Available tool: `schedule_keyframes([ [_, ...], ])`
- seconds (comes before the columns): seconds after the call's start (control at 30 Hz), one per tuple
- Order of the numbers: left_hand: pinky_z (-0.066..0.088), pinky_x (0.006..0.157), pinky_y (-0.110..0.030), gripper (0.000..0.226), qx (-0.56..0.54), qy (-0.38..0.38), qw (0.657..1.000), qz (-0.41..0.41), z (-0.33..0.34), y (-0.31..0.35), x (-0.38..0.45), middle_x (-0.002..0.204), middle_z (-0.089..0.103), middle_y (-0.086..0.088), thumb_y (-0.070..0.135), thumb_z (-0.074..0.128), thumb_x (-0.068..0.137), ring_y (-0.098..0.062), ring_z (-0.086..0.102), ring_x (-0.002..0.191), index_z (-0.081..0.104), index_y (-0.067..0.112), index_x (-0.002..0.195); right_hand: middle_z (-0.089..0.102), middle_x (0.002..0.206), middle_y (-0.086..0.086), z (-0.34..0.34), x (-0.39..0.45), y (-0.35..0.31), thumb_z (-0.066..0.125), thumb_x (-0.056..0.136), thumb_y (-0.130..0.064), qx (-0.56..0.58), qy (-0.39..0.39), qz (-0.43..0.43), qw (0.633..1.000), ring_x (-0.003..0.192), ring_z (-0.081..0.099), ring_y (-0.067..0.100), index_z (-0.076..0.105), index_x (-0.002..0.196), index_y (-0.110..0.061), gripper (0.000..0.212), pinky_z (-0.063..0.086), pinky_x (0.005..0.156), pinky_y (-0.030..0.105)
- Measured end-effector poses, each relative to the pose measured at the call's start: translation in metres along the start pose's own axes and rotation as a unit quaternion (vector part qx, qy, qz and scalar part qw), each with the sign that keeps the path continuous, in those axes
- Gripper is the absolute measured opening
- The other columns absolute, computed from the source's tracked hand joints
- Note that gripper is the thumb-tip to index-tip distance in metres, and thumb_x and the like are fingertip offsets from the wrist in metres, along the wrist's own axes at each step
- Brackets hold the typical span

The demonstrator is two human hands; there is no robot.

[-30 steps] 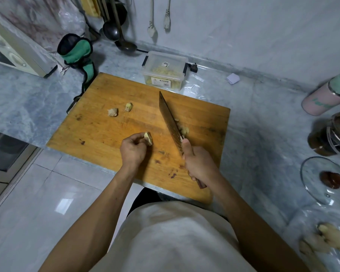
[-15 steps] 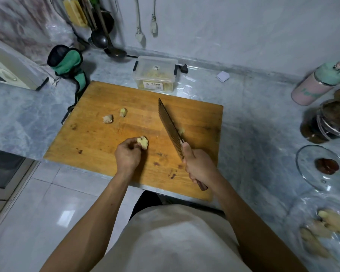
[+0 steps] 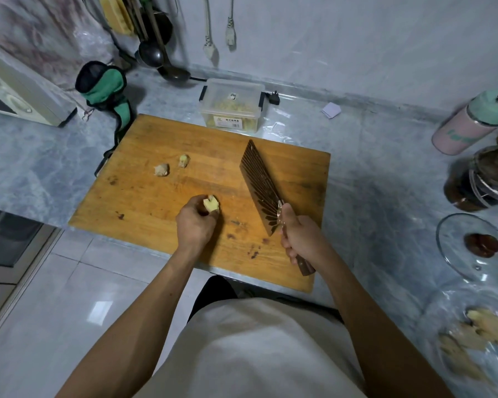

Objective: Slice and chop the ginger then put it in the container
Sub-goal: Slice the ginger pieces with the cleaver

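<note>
Head view shows the wooden cutting board point(image 3: 161, 196) spanning the grey bench point(image 3: 385, 173), with the lidded plastic container point(image 3: 233, 106) just past its far edge, probably within reach for loading. Right hand point(image 3: 302, 239) is wrapped tight round the cleaver point(image 3: 260, 185) handle, blade tilted aside. Left hand point(image 3: 194, 222) pinches the ginger piece point(image 3: 211, 204) on the near board, seemingly steadying it for slicing; two ginger bits point(image 3: 171, 166) wait farther left.

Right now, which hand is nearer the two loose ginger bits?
Left. The left hand is just below them, holding ginger; the right hand grips the knife farther right.
</note>
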State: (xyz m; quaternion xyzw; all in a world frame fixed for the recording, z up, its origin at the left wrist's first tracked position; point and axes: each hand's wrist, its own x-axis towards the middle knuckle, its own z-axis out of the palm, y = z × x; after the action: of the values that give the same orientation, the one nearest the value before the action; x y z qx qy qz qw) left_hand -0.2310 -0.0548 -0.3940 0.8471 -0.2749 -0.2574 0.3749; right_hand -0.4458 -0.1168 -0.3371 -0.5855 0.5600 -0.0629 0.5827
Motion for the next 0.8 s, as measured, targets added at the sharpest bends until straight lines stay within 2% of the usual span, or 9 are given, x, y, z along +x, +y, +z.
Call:
schedule_keyframes([
  [0.07,0.049,0.073,-0.025,0.037,0.000,-0.001,1.000,0.000,0.001,0.001,-0.001,0.095,0.064,0.003,0.013,0.073,0.086,-0.018,0.061,0.089,0.065,0.017,0.121,0.047,0.056,0.000,0.000,-0.003,0.000,0.026,0.102,-0.064,-0.001,-0.002,-0.006,1.000,0.040,0.043,0.012,0.053,0.075,-0.015,0.062,0.040,0.043,0.026],
  [0.17,0.042,0.060,-0.010,0.026,-0.034,0.006,0.999,-0.011,-0.002,0.000,0.001,0.085,0.062,0.009,0.007,0.071,0.085,-0.014,0.059,0.083,0.067,0.017,0.108,0.046,0.055,0.000,0.011,-0.005,-0.005,0.028,0.102,-0.063,0.007,-0.020,-0.024,0.999,0.040,0.043,0.013,0.052,0.074,-0.015,0.061,0.039,0.044,0.028],
  [0.2,0.043,0.062,-0.008,0.023,-0.057,0.011,0.998,-0.023,-0.006,-0.002,0.003,0.083,0.062,0.010,0.007,0.071,0.084,-0.015,0.061,0.084,0.067,0.018,0.104,0.047,0.056,0.000,0.016,-0.004,-0.008,0.028,0.102,-0.063,0.003,-0.027,-0.035,0.999,0.040,0.043,0.014,0.053,0.074,-0.015,0.061,0.039,0.044,0.028],
  [0.23,0.049,0.069,-0.012,0.021,-0.082,0.015,0.996,-0.039,-0.010,-0.007,0.006,0.084,0.064,0.009,0.007,0.072,0.084,-0.018,0.064,0.086,0.067,0.020,0.100,0.047,0.056,0.002,0.020,-0.003,-0.010,0.028,0.102,-0.063,-0.005,-0.032,-0.048,0.998,0.040,0.043,0.014,0.053,0.075,-0.015,0.061,0.039,0.044,0.028],
  [0.3,0.057,0.084,-0.035,0.021,-0.127,0.028,0.988,-0.080,-0.031,-0.020,0.017,0.089,0.068,0.005,0.009,0.074,0.082,-0.023,0.067,0.091,0.068,0.027,0.092,0.049,0.057,0.003,0.031,0.001,-0.020,0.028,0.103,-0.062,-0.033,-0.039,-0.071,0.996,0.041,0.045,0.014,0.055,0.075,-0.015,0.061,0.040,0.045,0.027],
  [0.37,0.057,0.087,-0.042,0.021,-0.150,0.045,0.981,-0.117,-0.058,-0.032,0.032,0.093,0.070,0.002,0.008,0.074,0.083,-0.022,0.067,0.090,0.069,0.028,0.089,0.049,0.055,0.001,0.038,0.006,-0.030,0.028,0.104,-0.060,-0.060,-0.042,-0.100,0.992,0.040,0.046,0.012,0.055,0.072,-0.015,0.062,0.041,0.049,0.027],
  [0.5,0.057,0.079,-0.035,0.026,-0.182,0.048,0.972,-0.138,-0.114,-0.049,0.067,0.098,0.071,-0.005,0.001,0.075,0.081,-0.020,0.065,0.084,0.071,0.020,0.098,0.047,0.053,-0.001,0.055,0.022,-0.057,0.024,0.106,-0.055,-0.168,-0.026,-0.162,0.972,0.047,0.046,0.010,0.048,0.058,-0.018,0.065,0.038,0.062,0.029],
  [0.6,0.055,0.074,-0.035,0.027,-0.168,0.043,0.977,-0.125,-0.141,-0.054,0.091,0.091,0.070,-0.003,-0.001,0.075,0.079,-0.016,0.062,0.072,0.071,0.023,0.091,0.048,0.057,0.004,0.065,0.032,-0.075,0.022,0.106,-0.055,-0.235,-0.022,-0.172,0.957,0.054,0.048,0.016,0.044,0.059,-0.016,0.066,0.039,0.064,0.032],
  [0.8,0.056,0.073,-0.031,0.018,-0.185,0.037,0.975,-0.118,-0.153,-0.053,0.132,0.081,0.068,0.001,0.005,0.080,0.079,-0.015,0.063,0.070,0.069,0.019,0.082,0.036,0.049,-0.002,0.079,0.044,-0.092,0.025,0.106,-0.054,-0.258,-0.010,-0.191,0.947,0.043,0.036,0.013,0.036,0.055,-0.017,0.063,0.030,0.051,0.030],
])
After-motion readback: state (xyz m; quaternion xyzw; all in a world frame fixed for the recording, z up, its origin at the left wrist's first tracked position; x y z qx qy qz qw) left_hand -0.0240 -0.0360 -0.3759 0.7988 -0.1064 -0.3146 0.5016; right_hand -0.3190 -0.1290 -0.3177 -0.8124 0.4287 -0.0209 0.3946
